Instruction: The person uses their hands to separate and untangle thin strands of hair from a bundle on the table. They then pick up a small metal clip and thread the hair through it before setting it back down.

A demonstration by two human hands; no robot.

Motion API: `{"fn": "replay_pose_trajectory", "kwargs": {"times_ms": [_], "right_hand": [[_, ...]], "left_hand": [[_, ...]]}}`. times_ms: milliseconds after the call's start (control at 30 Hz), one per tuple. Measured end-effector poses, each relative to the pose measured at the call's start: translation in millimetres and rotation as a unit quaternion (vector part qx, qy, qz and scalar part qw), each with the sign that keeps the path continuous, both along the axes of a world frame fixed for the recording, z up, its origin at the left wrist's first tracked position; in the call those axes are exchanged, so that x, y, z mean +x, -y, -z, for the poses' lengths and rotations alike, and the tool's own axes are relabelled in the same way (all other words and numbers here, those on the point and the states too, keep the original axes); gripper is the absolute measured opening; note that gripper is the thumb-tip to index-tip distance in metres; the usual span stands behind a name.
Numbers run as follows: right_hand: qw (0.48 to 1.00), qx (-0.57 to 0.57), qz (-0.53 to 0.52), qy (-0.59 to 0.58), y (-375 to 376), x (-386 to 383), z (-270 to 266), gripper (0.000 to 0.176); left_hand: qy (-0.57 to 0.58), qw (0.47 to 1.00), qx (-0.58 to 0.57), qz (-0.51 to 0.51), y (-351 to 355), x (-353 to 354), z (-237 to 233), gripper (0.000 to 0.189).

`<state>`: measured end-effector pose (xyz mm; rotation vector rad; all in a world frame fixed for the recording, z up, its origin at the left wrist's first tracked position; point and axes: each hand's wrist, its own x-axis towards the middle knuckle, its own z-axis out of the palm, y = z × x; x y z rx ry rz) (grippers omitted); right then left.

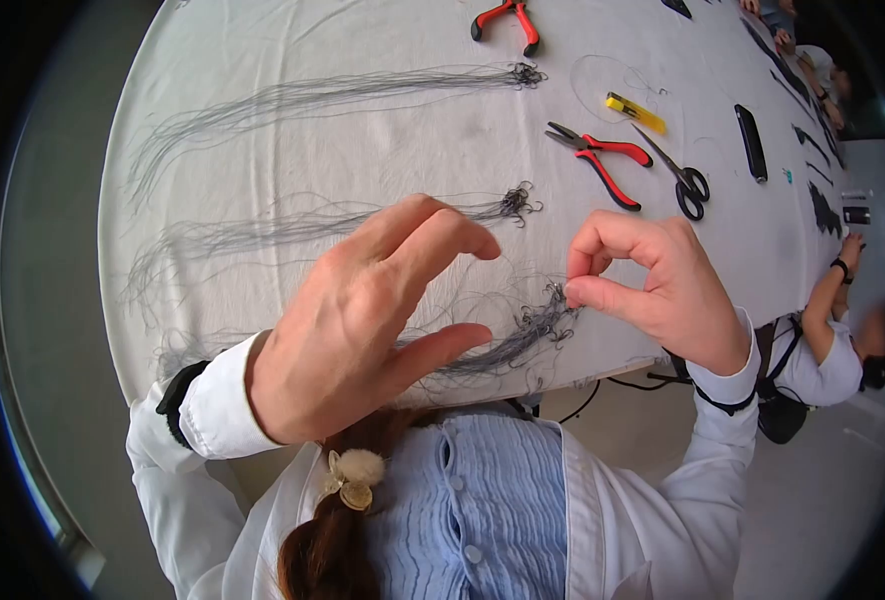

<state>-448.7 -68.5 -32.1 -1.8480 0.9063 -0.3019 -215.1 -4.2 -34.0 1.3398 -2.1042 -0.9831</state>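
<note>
Head view: I have the left hand with fingers and thumb spread, gripping nothing I can see, above the nearest bundle of fine grey line with small dark metal hooks. The bundle lies by the table's near edge. The right hand brings thumb and forefinger nearly together at its hook end; whether they grip line or hook I cannot tell. Risk, my judgement: stray loops could snag a barb and knot if one strand is pulled sharply; a hook could prick a bare fingertip. Surface: white cloth-covered table, rounded, lightly creased, with red-and-black pliers and black-handled scissors beyond the right hand. Room: grey floor; another person in a white top at right.
</note>
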Motion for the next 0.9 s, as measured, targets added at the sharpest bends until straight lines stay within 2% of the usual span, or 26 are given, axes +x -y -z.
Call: {"fn": "replay_pose_trajectory", "kwargs": {"times_ms": [67,100,167,300,333,400,467,533,633,733,767,800,900], "right_hand": [[0.998,0.003,-0.032,-0.050,-7.6,5.5,-10.1,0.009],[0.998,0.003,-0.032,-0.051,-12.6,7.7,-12.5,0.009],[0.998,-0.037,-0.022,-0.036,-21.0,10.2,-15.5,0.011],[0.999,-0.001,-0.034,-0.012,-23.6,6.2,-6.4,0.013],[0.999,-0.001,-0.032,-0.011,-22.3,4.6,-1.1,0.013],[0.989,-0.079,-0.115,-0.042,-17.9,-0.3,12.6,0.015],[0.988,-0.081,-0.121,-0.055,-16.5,-4.9,23.9,0.016],[0.986,-0.082,-0.129,-0.067,-17.4,-7.3,32.6,0.017],[0.988,-0.118,-0.086,-0.041,-20.2,-10.1,38.3,0.013],[0.987,-0.123,-0.093,-0.032,-18.7,-11.6,38.5,0.018],[0.994,-0.063,-0.069,-0.054,-19.0,-11.0,36.1,0.018],[0.996,-0.002,-0.044,-0.074,-19.3,-10.4,35.0,0.018],[0.993,-0.050,-0.073,-0.075,-21.6,-14.7,39.0,0.018]], "left_hand": [[-0.128,0.991,0.022,0.024,3.8,-10.0,7.4,0.039],[-0.181,0.983,-0.003,0.043,4.6,-16.3,12.8,0.037],[-0.201,0.963,0.176,0.037,1.1,-17.3,8.3,0.029],[-0.165,0.967,0.176,0.086,0.2,-16.7,10.0,0.019],[-0.182,0.955,0.222,0.074,0.1,-14.9,9.2,0.014],[-0.197,0.941,0.267,0.064,0.6,-11.9,10.2,0.009],[-0.304,0.880,0.365,-0.006,0.3,-8.0,14.2,0.005],[-0.325,0.869,0.373,-0.008,-3.5,-3.9,17.4,0.004],[-0.342,0.858,0.383,-0.009,-7.8,-0.9,16.6,0.003],[-0.354,0.851,0.387,-0.024,-13.5,0.9,14.9,0.003],[-0.370,0.843,0.389,-0.039,-14.3,1.5,14.5,0.004],[-0.369,0.843,0.389,-0.038,-14.1,3.3,13.4,0.004],[-0.306,0.870,0.385,-0.014,-14.0,8.2,12.7,0.005]]}}
